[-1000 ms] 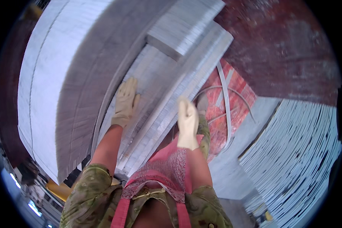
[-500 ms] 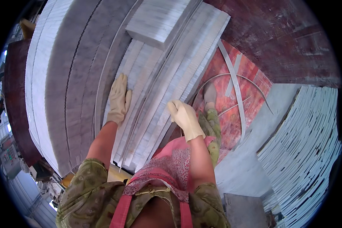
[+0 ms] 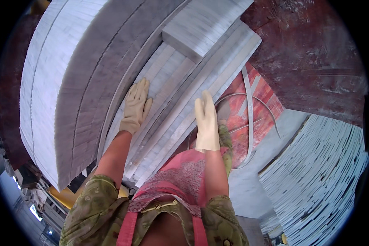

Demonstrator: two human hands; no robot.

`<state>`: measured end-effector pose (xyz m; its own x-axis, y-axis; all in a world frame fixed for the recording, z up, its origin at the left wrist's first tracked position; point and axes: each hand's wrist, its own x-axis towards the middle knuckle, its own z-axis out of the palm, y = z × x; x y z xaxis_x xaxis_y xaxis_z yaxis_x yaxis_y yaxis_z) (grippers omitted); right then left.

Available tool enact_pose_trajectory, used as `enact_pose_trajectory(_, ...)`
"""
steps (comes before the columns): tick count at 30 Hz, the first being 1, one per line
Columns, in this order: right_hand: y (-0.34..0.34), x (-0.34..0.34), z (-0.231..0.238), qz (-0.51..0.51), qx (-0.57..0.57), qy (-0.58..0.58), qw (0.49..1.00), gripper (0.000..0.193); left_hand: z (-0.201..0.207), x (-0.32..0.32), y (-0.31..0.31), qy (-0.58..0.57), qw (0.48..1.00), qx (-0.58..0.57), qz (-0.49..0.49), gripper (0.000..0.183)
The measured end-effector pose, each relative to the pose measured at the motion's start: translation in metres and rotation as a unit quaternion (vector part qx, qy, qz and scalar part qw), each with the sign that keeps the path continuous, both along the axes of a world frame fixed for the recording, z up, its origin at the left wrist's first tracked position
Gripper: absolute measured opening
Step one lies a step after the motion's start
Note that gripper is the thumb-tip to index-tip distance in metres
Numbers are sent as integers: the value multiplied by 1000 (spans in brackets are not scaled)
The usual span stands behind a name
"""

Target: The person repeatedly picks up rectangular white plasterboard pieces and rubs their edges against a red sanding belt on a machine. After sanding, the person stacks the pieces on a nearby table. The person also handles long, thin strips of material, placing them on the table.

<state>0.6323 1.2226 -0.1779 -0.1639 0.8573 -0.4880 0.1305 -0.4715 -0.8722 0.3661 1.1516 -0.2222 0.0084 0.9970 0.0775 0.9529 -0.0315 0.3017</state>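
Long pale grey, streaked strips (image 3: pixel 168 102) lie side by side in front of me, like cut stone. My left hand (image 3: pixel 136 105), in a cream rubber glove, rests flat on the strips at the left, its fingers stretched out and holding nothing. Close to their right edge is my right hand (image 3: pixel 207 123), gloved the same way. Its fingers are extended and nothing shows in them; I cannot tell whether it touches the edge. A thicker grey block (image 3: pixel 207 28) sits on the strips farther away.
A tall stack of grey slabs (image 3: pixel 98 65) rises at the left. On the red-stained surface (image 3: pixel 268 96) at the right lies a loose thin strip (image 3: pixel 249 110). Beyond are a dark red panel (image 3: pixel 311 53) and many thin stacked sheets (image 3: pixel 320 172).
My right hand has gone from curled to fingers stretched out, pointing away from me. My left hand stays flat on the strips. The whole view has shifted and turned slightly.
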Motion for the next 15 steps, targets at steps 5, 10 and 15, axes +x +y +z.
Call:
enact_pose_trajectory(5,39,10,-10,158,313,-290,891,64,-4,-4,-2,-14,1000,7,3,62)
enact_pose_trajectory(10,126,-50,25,-75,178,-147,970,67,-7,-5,-3,-10,1000,-9,7,60)
enact_pose_trajectory(15,178,-77,10,69,502,-409,759,65,6,-4,1,-39,999,-12,14,60)
